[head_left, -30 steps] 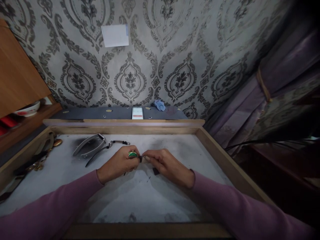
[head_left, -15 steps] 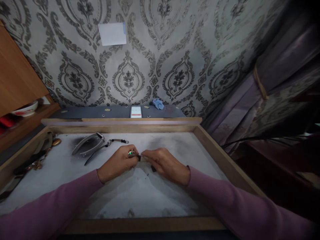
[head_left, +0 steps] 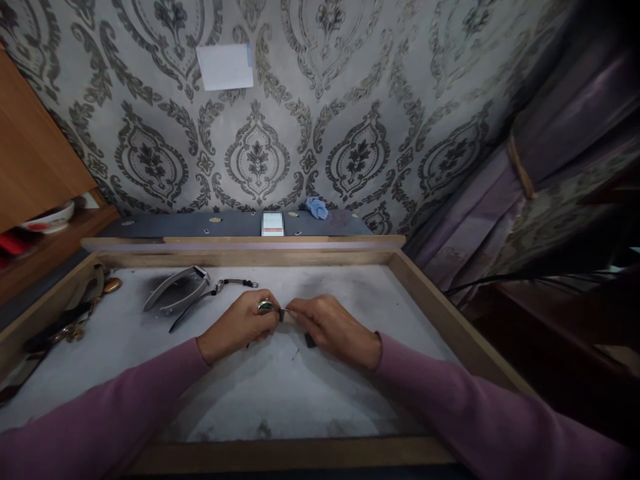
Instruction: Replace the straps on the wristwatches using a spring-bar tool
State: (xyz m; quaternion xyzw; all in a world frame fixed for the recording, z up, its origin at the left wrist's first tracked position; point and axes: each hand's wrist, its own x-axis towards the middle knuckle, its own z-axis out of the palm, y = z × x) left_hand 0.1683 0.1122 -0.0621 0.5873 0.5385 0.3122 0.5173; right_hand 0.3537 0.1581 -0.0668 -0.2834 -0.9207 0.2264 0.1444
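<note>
My left hand (head_left: pixel 246 319) is closed, its thumb and fingers pinching what looks like a small watch (head_left: pixel 265 305) with a round shiny metal case and a dark strap end. Facing it, my right hand (head_left: pixel 330 327) is closed around a thin metal tool (head_left: pixel 285 311). The slim tip of this tool touches or nearly touches the dark strap end; most of the tool is hidden by the fingers. A dark end (head_left: pixel 311 341) sticks out beneath the right hand. Tiny dark bits (head_left: pixel 295 355) lie on the white surface below.
Both hands work inside a shallow wooden tray (head_left: pixel 460 347) with raised edges. Grey-handled pliers (head_left: pixel 175 288) and a thin strap with a metal clasp (head_left: pixel 237 282) lie at back left. Dark straps and gold-coloured pieces (head_left: pixel 75 327) line the left side. A phone (head_left: pixel 273 225) and blue cloth (head_left: pixel 317 208) sit behind.
Both hands have shifted very slightly to the right. The watch in the left hand has turned a little, and its green glint is duller. The grips look the same.
</note>
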